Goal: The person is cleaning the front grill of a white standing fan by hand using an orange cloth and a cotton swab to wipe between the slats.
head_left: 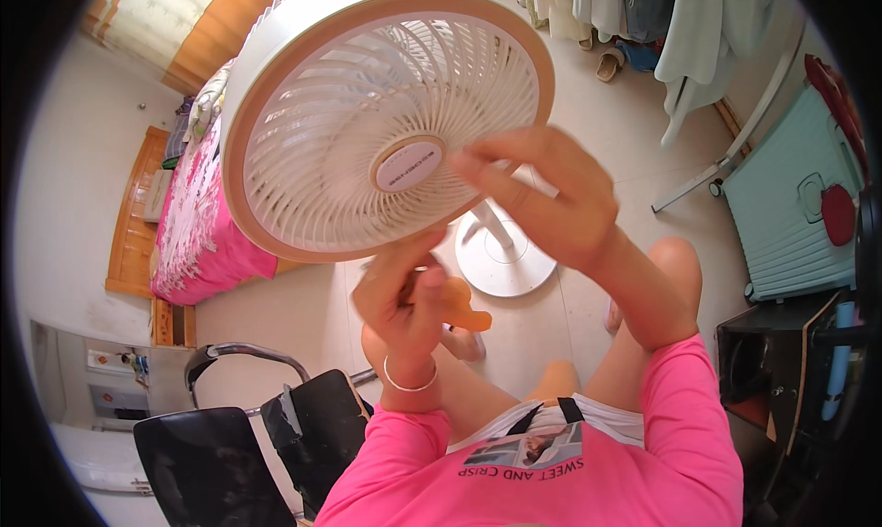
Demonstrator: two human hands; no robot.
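Observation:
A round white fan head (pixel 390 132) with a peach-coloured rim fills the upper middle, its slatted grille tilted toward me. My right hand (pixel 556 196) is at the grille's right side near the centre cap (pixel 410 166). Its thumb and fingers come together in a pinch, blurred at the tips; anything between them cannot be made out. Below the fan's lower rim, my left hand (pixel 404 293) is closed with fingers curled around a small orange, lobed object (pixel 469 311). Most of that object is hidden by the hand, so its kind is unclear.
The fan's round white base (pixel 505 260) stands on the tiled floor between my feet. Black chairs (pixel 207 463) are at lower left, a pink-covered bed (pixel 202 215) at left. To the right are a pale green suitcase (pixel 790 196), a clothes rack (pixel 707 173) and a black cabinet (pixel 767 334).

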